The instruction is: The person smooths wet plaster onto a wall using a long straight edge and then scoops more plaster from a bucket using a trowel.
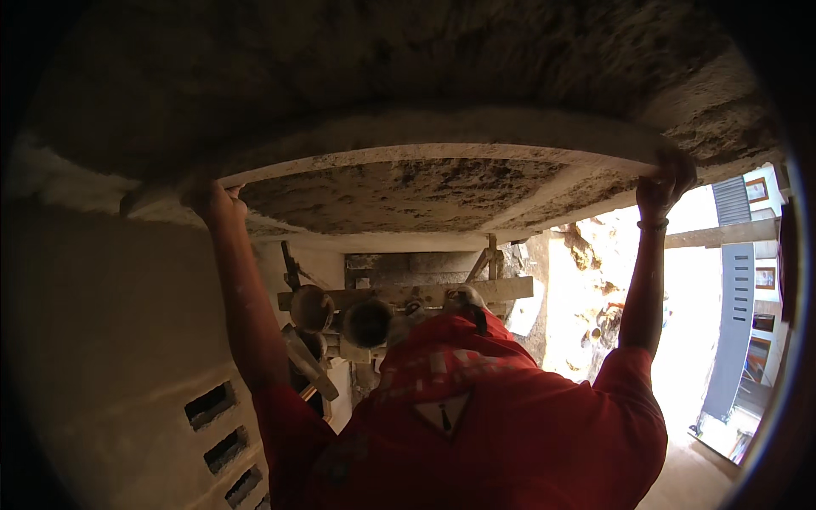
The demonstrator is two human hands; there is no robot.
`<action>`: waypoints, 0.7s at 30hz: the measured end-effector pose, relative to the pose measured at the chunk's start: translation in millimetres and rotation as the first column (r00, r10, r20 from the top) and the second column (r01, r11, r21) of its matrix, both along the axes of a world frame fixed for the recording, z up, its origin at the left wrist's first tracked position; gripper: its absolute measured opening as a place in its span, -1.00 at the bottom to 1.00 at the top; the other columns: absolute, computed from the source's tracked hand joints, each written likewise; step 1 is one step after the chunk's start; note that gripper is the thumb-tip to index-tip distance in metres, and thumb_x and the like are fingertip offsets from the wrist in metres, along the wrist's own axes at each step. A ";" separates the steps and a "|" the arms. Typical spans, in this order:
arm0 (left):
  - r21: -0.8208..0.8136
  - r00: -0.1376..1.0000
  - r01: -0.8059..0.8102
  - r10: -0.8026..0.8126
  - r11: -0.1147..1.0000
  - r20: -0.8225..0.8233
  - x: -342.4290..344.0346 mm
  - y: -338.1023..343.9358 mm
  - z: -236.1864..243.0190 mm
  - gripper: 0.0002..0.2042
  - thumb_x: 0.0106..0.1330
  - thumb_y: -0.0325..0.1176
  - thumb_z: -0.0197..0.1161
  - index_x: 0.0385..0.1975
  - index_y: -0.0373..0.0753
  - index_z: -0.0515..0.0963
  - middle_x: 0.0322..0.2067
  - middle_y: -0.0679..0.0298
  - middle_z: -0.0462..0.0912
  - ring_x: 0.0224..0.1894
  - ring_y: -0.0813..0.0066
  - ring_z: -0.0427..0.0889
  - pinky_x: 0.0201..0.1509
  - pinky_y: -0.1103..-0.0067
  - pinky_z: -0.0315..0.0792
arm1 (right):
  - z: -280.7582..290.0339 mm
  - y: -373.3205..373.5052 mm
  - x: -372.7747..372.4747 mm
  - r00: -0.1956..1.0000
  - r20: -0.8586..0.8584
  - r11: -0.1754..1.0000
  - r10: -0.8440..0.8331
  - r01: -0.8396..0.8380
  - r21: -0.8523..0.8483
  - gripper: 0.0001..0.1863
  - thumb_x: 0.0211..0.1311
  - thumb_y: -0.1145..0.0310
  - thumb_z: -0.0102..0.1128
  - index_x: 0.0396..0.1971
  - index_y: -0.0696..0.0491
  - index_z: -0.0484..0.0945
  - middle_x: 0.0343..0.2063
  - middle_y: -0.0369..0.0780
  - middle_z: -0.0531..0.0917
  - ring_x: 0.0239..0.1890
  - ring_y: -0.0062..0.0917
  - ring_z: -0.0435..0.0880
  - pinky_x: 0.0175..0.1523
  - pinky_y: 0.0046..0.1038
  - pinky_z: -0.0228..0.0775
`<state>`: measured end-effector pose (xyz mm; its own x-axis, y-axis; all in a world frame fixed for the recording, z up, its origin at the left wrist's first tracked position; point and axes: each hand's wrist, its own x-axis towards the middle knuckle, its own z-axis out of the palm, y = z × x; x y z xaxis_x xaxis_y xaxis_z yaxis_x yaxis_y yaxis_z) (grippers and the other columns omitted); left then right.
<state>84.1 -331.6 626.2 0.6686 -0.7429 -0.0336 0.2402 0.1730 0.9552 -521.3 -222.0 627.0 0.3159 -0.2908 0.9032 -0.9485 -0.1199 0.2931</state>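
Both my arms reach up and apart to a long straightedge board (442, 154), which lies along a rough, partly plastered surface (391, 197). The board looks bowed in this view. Near its left end my left hand (218, 204) is closed around the lower edge, thumb showing. My right hand (667, 183) grips the board close to its right end, fingers wrapped and partly in shadow. Patches of uneven, pitted plaster show below the board, with a smoother band toward the right. Whether the board presses on the plaster along its whole length is too dark to tell.
Below me, a wooden plank (510, 289) crosses near my feet. A round container (312, 307) and a dark bucket (368, 324) sit by it, with a loose wooden piece (311, 364) alongside. The left wall has rectangular openings (210, 405). Bright ground (595, 297) lies at right.
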 end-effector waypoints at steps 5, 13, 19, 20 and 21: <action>0.009 0.999 0.012 -0.013 1.000 0.048 13.7 -4.2 -69.9 -0.56 0.22 -0.22 0.15 0.06 -0.19 0.25 -0.06 0.18 0.40 -0.11 0.26 0.47 -0.26 0.30 0.47 | -75.0 2.2 7.6 0.998 0.066 0.993 -0.014 0.006 0.116 -0.52 -0.15 0.67 0.17 -0.12 0.00 0.41 -0.09 -0.18 0.44 0.00 -0.27 0.38 0.11 -0.19 0.18; 0.151 0.996 -0.041 0.029 0.988 0.080 36.9 -3.5 -276.8 -0.35 0.06 -0.15 0.29 0.15 -0.17 0.19 0.05 0.18 0.32 0.03 0.22 0.38 0.03 0.21 0.36 | -238.7 -2.1 11.5 0.999 -0.040 0.995 -0.020 0.024 0.097 -0.55 -0.08 0.62 0.20 -0.11 0.00 0.40 -0.07 -0.16 0.43 0.01 -0.23 0.35 0.07 -0.20 0.23; -0.116 0.998 -0.063 0.061 0.991 -0.024 70.1 -7.8 -453.9 -0.46 0.06 -0.13 0.33 0.00 -0.20 0.30 -0.13 0.29 0.40 -0.23 0.46 0.45 -0.44 0.54 0.41 | -374.2 -11.4 18.5 0.994 -0.111 1.000 -0.011 0.012 0.002 -0.61 0.00 0.54 0.27 -0.12 0.07 0.41 -0.10 -0.16 0.43 -0.03 -0.27 0.40 0.06 -0.27 0.32; -0.175 1.000 -0.027 0.027 0.984 -0.005 65.9 -10.0 -472.8 -0.51 0.12 -0.15 0.28 -0.02 -0.21 0.31 -0.18 0.28 0.43 -0.28 0.47 0.45 -0.45 0.54 0.40 | -395.8 -14.1 20.4 0.994 -0.101 1.000 0.029 -0.029 -0.003 -0.58 -0.06 0.60 0.28 -0.12 0.08 0.43 -0.09 -0.16 0.42 -0.01 -0.28 0.40 0.07 -0.29 0.34; -0.102 0.997 -0.058 0.054 0.993 -0.046 57.6 -13.2 -489.1 -0.54 0.14 -0.16 0.25 -0.03 -0.22 0.31 -0.20 0.26 0.44 -0.30 0.47 0.46 -0.46 0.54 0.39 | -410.9 -8.2 20.8 0.994 -0.112 1.000 -0.013 0.013 -0.006 -0.57 -0.07 0.61 0.28 -0.12 0.08 0.44 -0.09 -0.16 0.42 -0.01 -0.29 0.41 0.08 -0.29 0.34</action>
<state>141.8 -344.8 137.1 0.7088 -0.7053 0.0111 0.2683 0.2842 0.9205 -500.5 -230.3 216.1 0.4115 -0.2913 0.8636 -0.9111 -0.1061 0.3983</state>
